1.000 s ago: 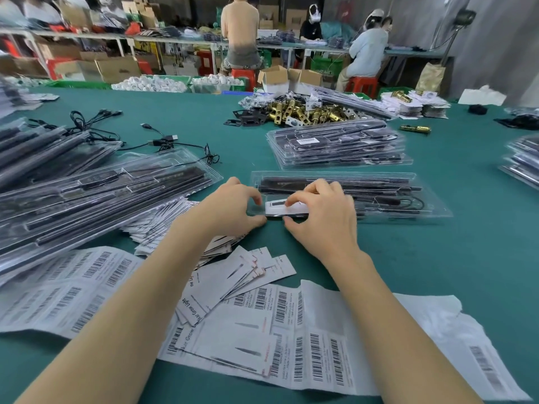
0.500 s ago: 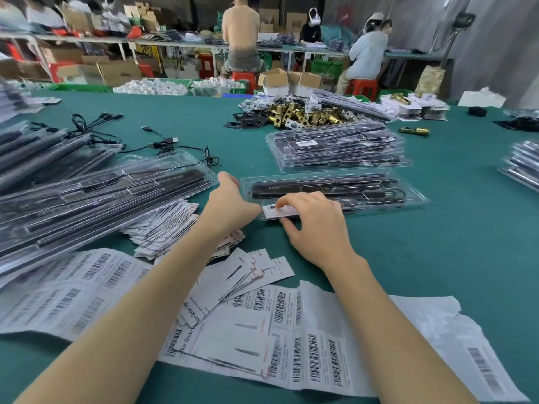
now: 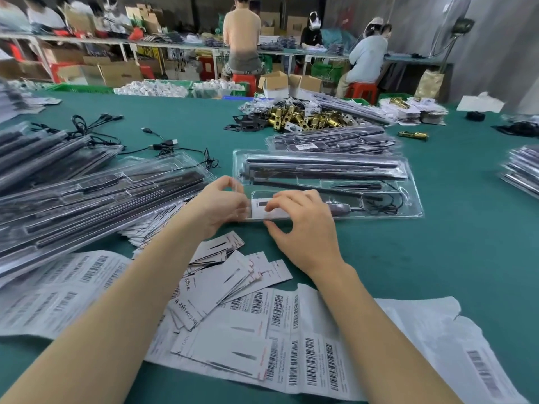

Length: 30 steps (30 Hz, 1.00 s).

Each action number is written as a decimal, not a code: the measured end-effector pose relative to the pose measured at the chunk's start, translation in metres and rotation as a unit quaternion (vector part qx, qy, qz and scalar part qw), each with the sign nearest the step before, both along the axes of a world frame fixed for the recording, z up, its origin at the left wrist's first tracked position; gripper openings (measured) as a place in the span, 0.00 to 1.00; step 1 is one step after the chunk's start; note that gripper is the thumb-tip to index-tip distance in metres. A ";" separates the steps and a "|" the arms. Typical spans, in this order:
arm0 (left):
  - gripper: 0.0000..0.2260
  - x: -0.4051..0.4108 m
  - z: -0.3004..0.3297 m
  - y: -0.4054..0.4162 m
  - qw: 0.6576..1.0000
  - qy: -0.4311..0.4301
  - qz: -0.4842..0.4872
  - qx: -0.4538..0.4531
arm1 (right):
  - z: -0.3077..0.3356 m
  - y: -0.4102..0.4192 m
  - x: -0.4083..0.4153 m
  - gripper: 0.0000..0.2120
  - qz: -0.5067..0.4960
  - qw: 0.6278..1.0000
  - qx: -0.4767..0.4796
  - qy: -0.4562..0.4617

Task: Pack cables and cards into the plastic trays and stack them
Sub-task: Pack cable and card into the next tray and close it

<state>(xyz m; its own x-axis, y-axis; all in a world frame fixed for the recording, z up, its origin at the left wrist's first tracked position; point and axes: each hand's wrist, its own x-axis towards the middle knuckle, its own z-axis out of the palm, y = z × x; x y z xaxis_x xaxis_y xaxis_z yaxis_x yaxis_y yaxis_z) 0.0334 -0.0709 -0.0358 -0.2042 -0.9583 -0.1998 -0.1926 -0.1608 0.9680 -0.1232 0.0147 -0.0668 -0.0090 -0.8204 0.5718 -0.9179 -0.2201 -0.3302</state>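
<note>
A clear plastic tray (image 3: 408,185) lies on the green table in front of me, holding black rods and a coiled black cable (image 3: 385,204). A white card (image 3: 259,209) sits in the tray's near-left pocket. My left hand (image 3: 217,207) grips the tray's left end, fingers curled round its edge. My right hand (image 3: 300,223) pinches the tray's near edge over the card, fingertips on top and thumb at the front. Loose white cards (image 3: 221,275) lie fanned out below my hands.
A stack of packed trays (image 3: 329,141) sits just behind. A large pile of filled trays (image 3: 87,196) covers the left side, more trays (image 3: 522,170) at the right edge. Loose black cables (image 3: 163,144), brass hardware (image 3: 306,118) and barcode label sheets (image 3: 291,330) surround the work spot.
The tray has shifted left and tilted up at its far side. My left hand moved from the near corner to grip the left end; my right hand stayed on the card.
</note>
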 end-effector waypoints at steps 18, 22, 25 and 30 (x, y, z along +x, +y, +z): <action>0.11 0.007 -0.006 -0.008 0.993 -0.106 0.016 -0.053 | -0.001 -0.001 -0.017 0.06 -0.084 0.989 -0.022 -0.122; 0.09 0.017 0.003 -0.008 0.999 -0.033 -0.013 0.019 | 0.003 0.001 -0.023 0.11 -0.135 0.984 0.023 -0.117; 0.06 0.020 0.010 -0.006 0.998 -0.001 -0.006 0.065 | 0.009 0.002 -0.029 0.19 -0.153 0.983 0.095 -0.031; 0.09 0.021 0.013 -0.003 0.997 -0.010 -0.008 0.079 | 0.008 0.001 -0.044 0.17 -0.207 0.970 0.122 0.040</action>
<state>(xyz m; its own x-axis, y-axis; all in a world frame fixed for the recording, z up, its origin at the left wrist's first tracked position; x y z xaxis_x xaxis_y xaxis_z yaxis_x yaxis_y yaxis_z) 0.0547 -0.0740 -0.0223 -0.2131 -0.9116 -0.3517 -0.2160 -0.3071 0.9269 -0.1672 0.0161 -0.0591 -0.3294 -0.8674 0.3729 -0.9360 0.2480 -0.2499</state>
